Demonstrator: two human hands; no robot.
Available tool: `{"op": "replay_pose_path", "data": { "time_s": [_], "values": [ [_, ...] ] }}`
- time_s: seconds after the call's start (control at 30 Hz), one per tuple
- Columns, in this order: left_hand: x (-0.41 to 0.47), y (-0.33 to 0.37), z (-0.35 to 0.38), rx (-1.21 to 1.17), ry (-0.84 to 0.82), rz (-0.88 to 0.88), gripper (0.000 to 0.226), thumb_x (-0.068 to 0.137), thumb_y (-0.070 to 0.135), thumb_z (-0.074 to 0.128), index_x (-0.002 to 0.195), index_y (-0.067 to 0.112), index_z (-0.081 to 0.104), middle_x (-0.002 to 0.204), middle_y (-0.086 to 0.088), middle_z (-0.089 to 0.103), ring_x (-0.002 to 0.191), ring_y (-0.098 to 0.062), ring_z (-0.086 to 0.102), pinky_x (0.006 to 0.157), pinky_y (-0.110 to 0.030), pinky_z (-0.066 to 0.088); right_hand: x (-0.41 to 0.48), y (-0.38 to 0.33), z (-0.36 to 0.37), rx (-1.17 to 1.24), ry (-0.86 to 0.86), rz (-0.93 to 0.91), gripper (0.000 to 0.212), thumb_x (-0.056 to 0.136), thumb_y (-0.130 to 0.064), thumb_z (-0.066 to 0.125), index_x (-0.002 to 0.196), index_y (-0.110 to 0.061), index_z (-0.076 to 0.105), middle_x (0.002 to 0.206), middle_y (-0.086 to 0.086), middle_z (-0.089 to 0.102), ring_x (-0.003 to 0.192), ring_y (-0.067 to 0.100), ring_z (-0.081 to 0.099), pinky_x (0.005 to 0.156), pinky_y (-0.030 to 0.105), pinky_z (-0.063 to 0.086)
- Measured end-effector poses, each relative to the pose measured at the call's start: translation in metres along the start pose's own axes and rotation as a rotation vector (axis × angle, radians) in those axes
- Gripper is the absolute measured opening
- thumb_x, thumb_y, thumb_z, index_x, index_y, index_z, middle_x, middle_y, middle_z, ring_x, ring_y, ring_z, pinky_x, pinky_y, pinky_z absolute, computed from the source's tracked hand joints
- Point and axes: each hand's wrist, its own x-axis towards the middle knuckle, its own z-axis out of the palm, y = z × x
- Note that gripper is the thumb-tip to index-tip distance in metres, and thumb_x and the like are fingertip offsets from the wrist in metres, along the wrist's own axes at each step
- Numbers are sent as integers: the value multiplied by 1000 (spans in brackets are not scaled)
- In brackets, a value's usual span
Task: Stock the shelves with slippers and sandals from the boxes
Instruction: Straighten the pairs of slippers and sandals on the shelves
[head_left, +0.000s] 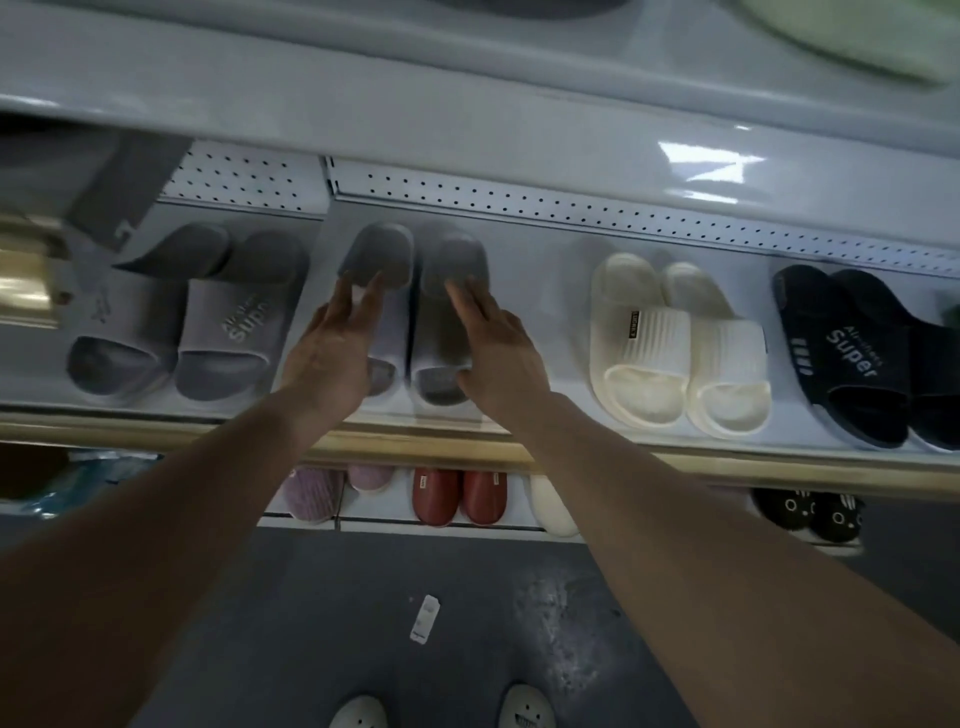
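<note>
A pair of grey slide slippers (441, 306) lies side by side on the white shelf (540, 291), toes toward me. My left hand (332, 348) rests flat on the left slipper of the pair, fingers spread. Over the right slipper lies my right hand (498, 353), fingers stretched along its strap. Neither hand is closed around a slipper. The image is blurred around the hands.
On the same shelf sit a grey "Super" pair (208, 322) to the left, a cream pair (680, 348) and a black "Super" pair (857, 358) to the right. A lower shelf holds pink, red (460, 496), white and black slippers. A paper tag (425, 618) lies on the dark floor.
</note>
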Motion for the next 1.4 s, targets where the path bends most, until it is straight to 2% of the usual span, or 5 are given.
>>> {"op": "replay_pose_path", "data": {
  "time_s": [0.27,0.53,0.77,0.97,1.4],
  "values": [
    [9,-17,9,16,38,91,102,77,-5,66,149,45,14,157,-9,18,103,-46,55,82,-48,49,6,-1,6,-51,-3,84,79,83,-8,65,148,-28,25,145,-2,30,112,31,47,90,45,51],
    [15,21,24,-37,9,132,97,81,-1,62,143,49,7,157,-6,21,125,-39,47,91,-48,49,-9,34,-9,-92,19,125,71,85,0,54,148,-25,31,143,3,33,102,35,52,80,43,51],
    [12,50,32,2,10,43,87,86,0,60,150,41,19,158,-3,15,122,-39,44,90,-46,51,-15,59,-9,-138,10,123,74,84,-2,59,147,-29,30,150,2,29,92,38,59,74,46,55],
    [11,52,29,20,7,33,90,84,0,62,150,43,17,157,-2,14,121,-38,45,89,-47,51,-17,59,-9,-101,-13,166,78,87,1,51,153,-31,23,161,6,12,106,40,59,88,46,51],
    [9,57,21,6,-36,-10,93,83,-2,61,149,46,17,158,1,11,122,-37,47,92,-46,50,-18,57,-17,-111,-65,156,81,88,-2,53,154,-32,17,163,6,6,112,39,57,92,39,47]
  ]
}}
